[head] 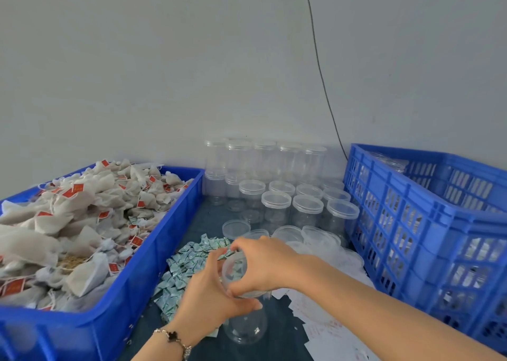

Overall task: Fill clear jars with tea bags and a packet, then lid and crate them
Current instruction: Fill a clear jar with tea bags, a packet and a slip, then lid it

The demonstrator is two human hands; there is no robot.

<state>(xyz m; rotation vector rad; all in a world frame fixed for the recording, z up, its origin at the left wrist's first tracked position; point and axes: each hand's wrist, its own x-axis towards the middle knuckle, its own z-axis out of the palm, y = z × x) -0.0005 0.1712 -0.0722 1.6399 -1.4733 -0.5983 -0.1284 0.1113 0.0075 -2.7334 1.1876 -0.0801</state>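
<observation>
Now, jar (245,325): upright between both hands.
Left hand (211,300): clasps jar's side.
Right hand (267,264): fingers pinching lid (234,274) at jar's 12 o'clock.

A clear jar (245,325) stands upright on the worktop, its clear lid (234,274) tilted at its mouth. Lidded empty jars (277,196) stand stacked in rows at the wall. White tea bags (82,223) with red tags heap a blue tray (153,253). Small green-white packets (186,262) lie piled beside it. A blue slotted crate (428,229) stands at right.
</observation>
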